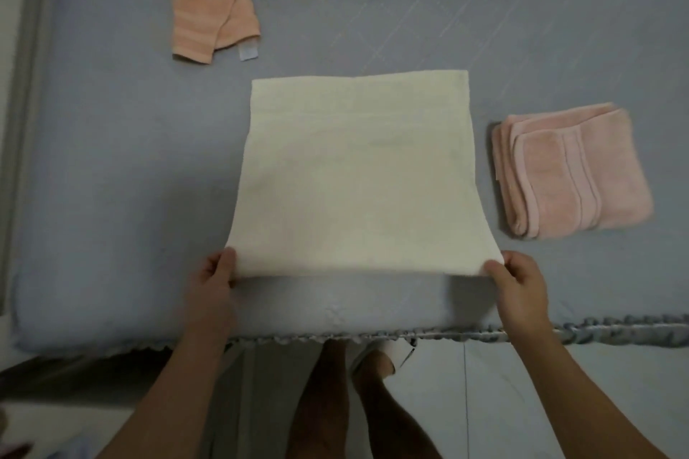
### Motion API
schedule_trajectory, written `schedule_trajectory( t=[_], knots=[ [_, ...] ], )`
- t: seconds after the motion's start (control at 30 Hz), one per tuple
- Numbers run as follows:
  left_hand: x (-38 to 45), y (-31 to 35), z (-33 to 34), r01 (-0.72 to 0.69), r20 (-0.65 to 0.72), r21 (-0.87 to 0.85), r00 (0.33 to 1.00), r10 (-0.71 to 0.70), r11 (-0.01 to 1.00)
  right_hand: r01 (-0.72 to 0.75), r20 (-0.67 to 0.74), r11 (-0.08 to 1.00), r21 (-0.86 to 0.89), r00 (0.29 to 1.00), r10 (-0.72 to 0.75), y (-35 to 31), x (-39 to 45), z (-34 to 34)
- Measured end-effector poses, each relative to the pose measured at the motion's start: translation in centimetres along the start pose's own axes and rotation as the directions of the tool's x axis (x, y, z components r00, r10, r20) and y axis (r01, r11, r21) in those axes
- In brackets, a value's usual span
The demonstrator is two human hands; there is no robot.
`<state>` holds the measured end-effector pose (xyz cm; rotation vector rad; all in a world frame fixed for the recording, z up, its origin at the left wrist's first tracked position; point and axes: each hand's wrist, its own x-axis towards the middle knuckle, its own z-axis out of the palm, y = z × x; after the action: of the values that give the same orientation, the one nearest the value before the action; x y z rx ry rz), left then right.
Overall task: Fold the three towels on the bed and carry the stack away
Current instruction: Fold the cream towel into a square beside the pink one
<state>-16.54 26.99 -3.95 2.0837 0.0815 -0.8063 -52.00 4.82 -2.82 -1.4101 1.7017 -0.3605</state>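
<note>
No legible text, labels or numbers anywhere.

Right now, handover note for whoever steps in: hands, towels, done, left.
Left hand pinches the near left corner of the cream towel; right hand pinches the near right corner.
Cream towel lies spread on the bed, near edge lifted, not yet folded small.
Pink towel is folded, on the bed to the right, apart from the cream one.
Orange towel lies unfolded at the far left.
Left: finish the cream towel, fold the orange one, stack all three, carry away.
</note>
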Motion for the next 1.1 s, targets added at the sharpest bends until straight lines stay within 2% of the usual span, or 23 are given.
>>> schedule_trajectory(
  t=[0.07, 0.17, 0.23, 0.33, 0.4, 0.5, 0.57, 0.7, 0.97, 1.1],
  knots=[
    [-1.2, -1.1, 0.1, -0.03, -0.021, 0.18, 0.999, 0.035, 0.983, -0.038, 0.062, 0.997, -0.06, 0.997, 0.042, 1.3, -0.7, -0.2],
    [-2.6, -2.4, 0.3, -0.071, 0.066, 0.367, 0.997, 0.05, 0.928, -0.107, 0.163, 0.977, -0.185, 0.977, 0.138, 2.6, -1.2, -0.2],
    [-2.7, -2.5, -0.1, -0.07, 0.114, 0.4, 0.993, 0.027, 0.914, -0.106, 0.18, 0.975, -0.196, 0.973, 0.142, 2.6, -1.1, -0.2],
    [-2.1, -2.1, -0.9, -0.019, 0.145, 0.361, 0.989, -0.036, 0.933, -0.06, 0.157, 0.978, -0.201, 0.983, 0.092, 2.0, -0.5, -0.1],
    [-2.0, -2.1, -1.2, -0.039, 0.162, 0.422, 0.986, -0.033, 0.906, -0.037, 0.12, 0.965, -0.259, 0.99, 0.07, 2.1, 0.0, -0.2],
    [-2.1, -2.6, -1.0, -0.032, 0.116, 0.512, 0.993, -0.032, 0.858, -0.124, 0.093, 0.938, -0.323, 0.982, 0.162, 3.1, 0.3, -0.4],
    [-2.2, -2.4, -0.5, 0.008, 0.095, 0.509, 0.993, -0.066, 0.861, -0.169, 0.09, 0.926, -0.338, 0.973, 0.211, 3.5, 0.3, -0.5],
    [-1.4, -0.5, 0.5, 0.034, 0.083, 0.468, 0.993, -0.083, 0.883, -0.128, 0.073, 0.948, -0.293, 0.985, 0.155, 1.8, 0.5, -0.2],
    [5.2, 6.7, 4.3, -0.119, 0.101, 0.363, 0.991, 0.088, 0.924, 0.102, 0.082, 0.969, -0.225, 0.993, -0.085, -7.6, 7.5, 3.2],
    [9.8, 11.3, 7.2, -0.202, 0.124, 0.296, 0.977, 0.172, 0.934, 0.105, 0.042, 0.976, -0.192, 0.994, -0.099, -12.4, 13.3, 5.0]
  ],
)
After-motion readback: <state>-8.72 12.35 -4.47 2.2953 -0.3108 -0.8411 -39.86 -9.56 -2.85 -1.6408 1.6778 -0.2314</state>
